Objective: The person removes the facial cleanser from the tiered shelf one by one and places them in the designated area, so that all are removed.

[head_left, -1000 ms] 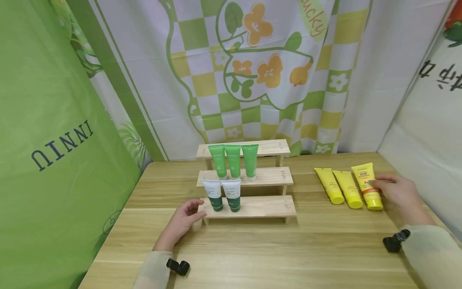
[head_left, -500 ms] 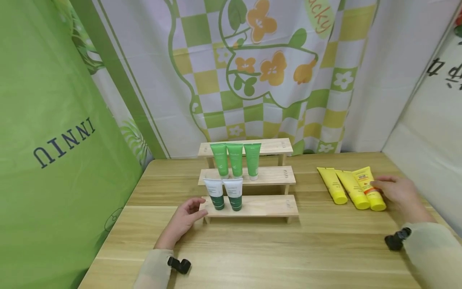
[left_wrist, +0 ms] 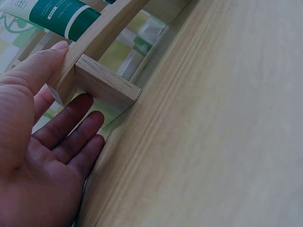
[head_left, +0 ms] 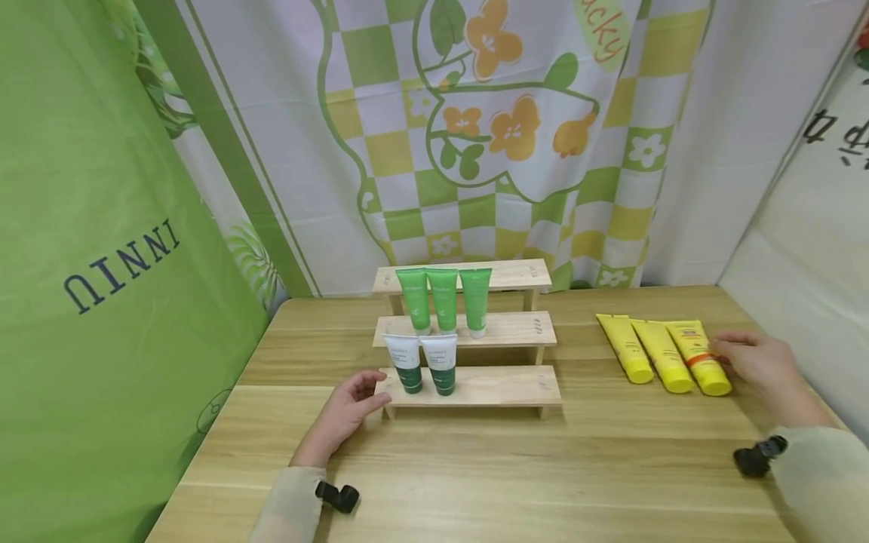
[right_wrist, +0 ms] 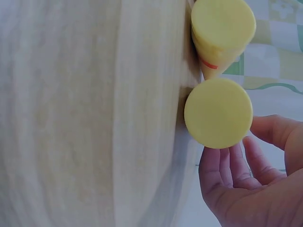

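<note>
Right of the wooden stand [head_left: 505,386], my right hand [head_left: 763,369] grips a yellow tube [head_left: 697,354]

My tube is the one farthest from the stand in a row of three, lying on the table [head_left: 502,475] with its cap toward me, its flat end away and a red band across it. My thumb and fingers are closed about its outer side; seen from my right wrist, the thumb sits at one edge of the cap and the fingers at another. Between it and the stand lie the middle yellow tube [head_left: 665,358] and the inner yellow tube [head_left: 626,351], side by side, caps also toward me.

At the stand's left end, my left hand [head_left: 346,411] has thumb and forefinger about the end of the lowest step, the other fingers loose below. On that step, toward the stand's left, two white-and-green tubes [head_left: 440,366] stand upright, dark green ends down. One step higher, three green tubes [head_left: 443,302] stand in a row.

Behind the stand hangs a checked curtain [head_left: 475,215] with orange flowers. Well left of the stand is a green cloth [head_left: 122,347] with dark lettering; well right, past the yellow tubes, a white cloth [head_left: 815,256] with black characters.
</note>
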`<action>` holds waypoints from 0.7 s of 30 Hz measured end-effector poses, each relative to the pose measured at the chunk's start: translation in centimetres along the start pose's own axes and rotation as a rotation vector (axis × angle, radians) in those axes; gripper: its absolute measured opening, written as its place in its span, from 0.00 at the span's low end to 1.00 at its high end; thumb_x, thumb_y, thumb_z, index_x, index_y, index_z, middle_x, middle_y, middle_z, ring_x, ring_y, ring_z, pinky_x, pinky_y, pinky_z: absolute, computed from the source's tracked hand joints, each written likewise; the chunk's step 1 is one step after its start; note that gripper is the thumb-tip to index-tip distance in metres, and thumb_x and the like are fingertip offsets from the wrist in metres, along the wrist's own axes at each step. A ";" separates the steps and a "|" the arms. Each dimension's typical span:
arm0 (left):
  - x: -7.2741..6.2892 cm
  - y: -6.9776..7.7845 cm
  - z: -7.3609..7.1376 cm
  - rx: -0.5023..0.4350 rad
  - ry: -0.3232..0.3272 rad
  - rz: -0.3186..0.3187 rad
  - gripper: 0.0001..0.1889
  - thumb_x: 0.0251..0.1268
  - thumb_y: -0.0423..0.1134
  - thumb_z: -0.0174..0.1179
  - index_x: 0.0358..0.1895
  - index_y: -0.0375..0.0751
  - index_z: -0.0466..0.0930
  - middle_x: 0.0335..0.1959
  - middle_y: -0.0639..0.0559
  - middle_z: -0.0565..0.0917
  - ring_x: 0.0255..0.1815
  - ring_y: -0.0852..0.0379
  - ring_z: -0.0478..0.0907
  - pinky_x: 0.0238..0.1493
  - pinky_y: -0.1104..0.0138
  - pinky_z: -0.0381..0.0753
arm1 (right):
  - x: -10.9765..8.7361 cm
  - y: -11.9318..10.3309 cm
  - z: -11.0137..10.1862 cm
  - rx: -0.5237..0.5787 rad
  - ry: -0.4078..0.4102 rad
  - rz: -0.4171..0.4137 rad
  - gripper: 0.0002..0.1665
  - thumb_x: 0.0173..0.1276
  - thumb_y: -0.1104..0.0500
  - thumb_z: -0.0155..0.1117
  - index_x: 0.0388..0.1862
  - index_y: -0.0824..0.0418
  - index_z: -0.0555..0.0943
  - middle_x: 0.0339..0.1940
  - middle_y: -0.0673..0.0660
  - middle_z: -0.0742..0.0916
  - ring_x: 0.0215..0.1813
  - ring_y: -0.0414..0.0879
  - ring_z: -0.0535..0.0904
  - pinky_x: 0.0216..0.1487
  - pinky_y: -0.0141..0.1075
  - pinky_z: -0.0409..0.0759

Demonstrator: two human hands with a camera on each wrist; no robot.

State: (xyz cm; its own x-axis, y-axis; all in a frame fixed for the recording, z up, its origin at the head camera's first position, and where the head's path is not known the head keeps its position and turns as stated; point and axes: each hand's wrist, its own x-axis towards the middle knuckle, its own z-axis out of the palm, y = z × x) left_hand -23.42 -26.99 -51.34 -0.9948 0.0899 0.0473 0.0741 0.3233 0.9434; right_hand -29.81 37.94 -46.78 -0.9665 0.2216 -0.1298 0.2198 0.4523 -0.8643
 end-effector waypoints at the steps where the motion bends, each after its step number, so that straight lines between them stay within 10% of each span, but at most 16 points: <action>1: 0.0 0.0 0.0 0.001 0.000 0.001 0.20 0.60 0.45 0.70 0.53 0.44 0.80 0.48 0.48 0.81 0.50 0.51 0.74 0.55 0.59 0.71 | -0.1 -0.1 -0.1 -0.016 0.004 -0.002 0.32 0.71 0.53 0.60 0.61 0.78 0.69 0.27 0.39 0.81 0.29 0.33 0.78 0.31 0.30 0.79; 11: 0.0 0.4 0.2 -0.004 0.001 -0.009 0.19 0.59 0.45 0.71 0.53 0.45 0.81 0.47 0.49 0.81 0.49 0.51 0.73 0.53 0.59 0.71 | -1.8 -3.3 0.8 -0.049 0.021 -0.070 0.36 0.73 0.44 0.57 0.65 0.71 0.69 0.34 0.38 0.79 0.35 0.33 0.78 0.35 0.33 0.81; 21: -0.2 0.4 0.1 -0.008 0.002 -0.017 0.21 0.59 0.46 0.71 0.54 0.45 0.80 0.47 0.49 0.81 0.49 0.51 0.73 0.53 0.59 0.71 | -5.4 -10.5 8.0 0.193 -0.012 -0.384 0.14 0.72 0.57 0.63 0.48 0.66 0.77 0.36 0.44 0.83 0.35 0.37 0.81 0.37 0.27 0.80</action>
State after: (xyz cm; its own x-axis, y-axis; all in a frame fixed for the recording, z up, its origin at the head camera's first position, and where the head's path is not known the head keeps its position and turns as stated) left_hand -23.21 -26.78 -50.96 -0.9961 0.0828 0.0313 0.0561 0.3177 0.9465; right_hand -27.99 25.14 -40.92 -0.9750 0.0579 0.2144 -0.1839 0.3302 -0.9258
